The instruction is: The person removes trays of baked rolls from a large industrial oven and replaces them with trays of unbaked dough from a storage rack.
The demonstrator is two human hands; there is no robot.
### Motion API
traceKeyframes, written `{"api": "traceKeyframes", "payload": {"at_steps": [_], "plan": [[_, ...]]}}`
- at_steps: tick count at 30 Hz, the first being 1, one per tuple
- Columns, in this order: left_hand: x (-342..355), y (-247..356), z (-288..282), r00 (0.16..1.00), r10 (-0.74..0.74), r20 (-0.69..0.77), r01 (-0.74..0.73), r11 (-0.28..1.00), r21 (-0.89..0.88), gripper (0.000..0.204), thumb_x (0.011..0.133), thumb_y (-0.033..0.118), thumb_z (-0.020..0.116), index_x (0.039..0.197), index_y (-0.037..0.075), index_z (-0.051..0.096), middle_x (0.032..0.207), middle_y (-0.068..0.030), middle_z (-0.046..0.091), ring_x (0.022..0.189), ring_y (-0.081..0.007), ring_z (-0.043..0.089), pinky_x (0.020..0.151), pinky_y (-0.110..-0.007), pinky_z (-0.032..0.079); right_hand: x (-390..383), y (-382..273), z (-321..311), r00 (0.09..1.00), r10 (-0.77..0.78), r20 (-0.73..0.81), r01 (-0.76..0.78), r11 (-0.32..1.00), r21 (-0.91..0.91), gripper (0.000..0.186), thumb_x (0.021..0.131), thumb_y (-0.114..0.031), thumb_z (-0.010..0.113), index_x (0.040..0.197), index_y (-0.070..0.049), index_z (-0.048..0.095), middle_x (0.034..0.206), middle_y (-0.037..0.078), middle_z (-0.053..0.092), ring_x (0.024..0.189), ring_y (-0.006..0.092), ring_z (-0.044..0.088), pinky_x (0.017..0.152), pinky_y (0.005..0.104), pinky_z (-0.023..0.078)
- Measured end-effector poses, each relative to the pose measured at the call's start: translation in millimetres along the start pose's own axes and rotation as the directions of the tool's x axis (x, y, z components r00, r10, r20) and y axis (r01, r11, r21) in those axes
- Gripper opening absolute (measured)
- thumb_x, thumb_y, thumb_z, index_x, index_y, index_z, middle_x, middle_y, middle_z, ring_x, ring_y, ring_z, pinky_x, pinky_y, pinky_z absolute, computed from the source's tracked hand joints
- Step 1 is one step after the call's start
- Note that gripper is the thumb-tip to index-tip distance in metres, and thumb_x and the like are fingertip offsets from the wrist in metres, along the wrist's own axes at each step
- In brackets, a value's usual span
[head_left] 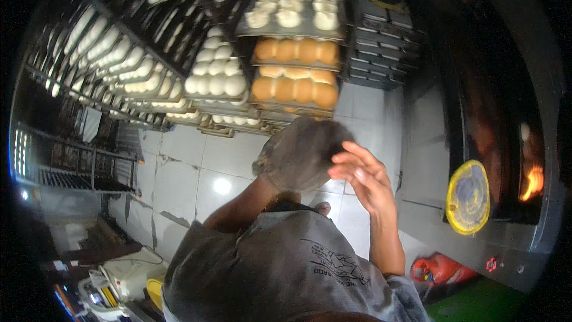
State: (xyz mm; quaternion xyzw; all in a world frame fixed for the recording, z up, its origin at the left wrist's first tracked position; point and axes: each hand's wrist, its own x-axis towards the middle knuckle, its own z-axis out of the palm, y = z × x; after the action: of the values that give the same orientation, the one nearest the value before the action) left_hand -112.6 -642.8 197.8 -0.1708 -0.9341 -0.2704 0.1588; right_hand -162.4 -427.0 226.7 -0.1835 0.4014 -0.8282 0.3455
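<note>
A dark grey, worn cloth pad (301, 152) covers my left hand (273, 176) in the middle of the view; that hand's fingers are hidden and blurred. Beside the pad's right side is my right hand (369, 182), fingers spread and slightly curled, its fingertips at or near the cloth; whether they touch it I cannot tell. Just beyond the pad stands a rack with trays of golden-brown buns (295, 89), pale dough balls (215, 83) to their left and small white pieces (289, 18) on the upper tray.
More racks (119, 59) of dough line the left, above a tiled floor (185, 161). An oven (521, 143) with a visible flame runs along the right, with a yellow-rimmed round pad (468, 197) on its front. A red object (441, 269) and a pale machine (128, 271) are low down.
</note>
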Motion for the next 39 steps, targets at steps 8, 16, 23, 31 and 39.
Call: {"api": "traceKeyframes", "payload": {"at_steps": [8, 16, 23, 31, 39], "plan": [[-179, -120, -83, 0.695, -0.626, 0.354, 0.147, -0.358, -0.922, 0.051, 0.103, 0.039, 0.042, 0.141, 0.007, 0.047, 0.144, -0.0109, 0.049, 0.133, -0.0236, 0.045, 0.112, -0.039, 0.035, 221, 97, 161, 0.963, 0.110, 0.247, -0.076, 0.987, -0.142, 0.058, 0.102, -0.030, 0.053, 0.146, 0.002, 0.035, 0.130, 0.019, 0.056, 0.112, 0.0278, 0.062, 0.097, 0.0399, 0.051], [-298, -250, -213, 0.548, -0.827, 0.122, 0.335, 0.083, -0.939, 0.050, 0.101, 0.038, 0.047, 0.140, 0.008, 0.048, 0.144, -0.0107, 0.050, 0.134, -0.0263, 0.044, 0.114, -0.042, 0.033, 551, 146, 275, 0.952, -0.244, -0.187, 0.242, 0.970, -0.037, 0.047, 0.102, -0.022, 0.049, 0.137, 0.007, 0.037, 0.127, 0.023, 0.052, 0.106, 0.0327, 0.059, 0.095, 0.0422, 0.051], [-336, -304, -278, 0.512, -0.838, -0.191, 0.541, 0.487, -0.686, 0.049, 0.100, 0.038, 0.050, 0.139, 0.009, 0.049, 0.144, -0.0105, 0.050, 0.135, -0.0286, 0.044, 0.116, -0.044, 0.031, 628, 136, 289, 0.880, -0.324, -0.348, 0.381, 0.919, 0.106, 0.025, 0.098, -0.005, 0.049, 0.119, 0.008, 0.047, 0.118, 0.018, 0.052, 0.104, 0.0308, 0.057, 0.092, 0.0476, 0.058], [-233, -357, -340, 0.490, -0.781, -0.387, 0.127, 0.502, -0.855, 0.050, 0.099, 0.039, 0.050, 0.139, 0.009, 0.049, 0.144, -0.0112, 0.050, 0.135, -0.0297, 0.044, 0.116, -0.046, 0.031, 491, 156, 334, 0.924, -0.245, -0.295, 0.304, 0.937, 0.172, 0.025, 0.091, 0.001, 0.048, 0.116, 0.003, 0.049, 0.119, 0.013, 0.052, 0.110, 0.0265, 0.053, 0.099, 0.0489, 0.055], [-232, -305, -356, 0.420, -0.813, -0.404, -0.195, 0.354, -0.914, 0.052, 0.099, 0.040, 0.049, 0.141, 0.008, 0.047, 0.144, -0.0121, 0.049, 0.134, -0.0303, 0.044, 0.115, -0.047, 0.032, 254, 200, 381, 0.990, -0.023, -0.136, 0.053, 0.973, 0.224, 0.034, 0.092, 0.000, 0.047, 0.123, 0.012, 0.043, 0.125, 0.020, 0.052, 0.117, 0.0316, 0.056, 0.104, 0.0542, 0.051]]}}
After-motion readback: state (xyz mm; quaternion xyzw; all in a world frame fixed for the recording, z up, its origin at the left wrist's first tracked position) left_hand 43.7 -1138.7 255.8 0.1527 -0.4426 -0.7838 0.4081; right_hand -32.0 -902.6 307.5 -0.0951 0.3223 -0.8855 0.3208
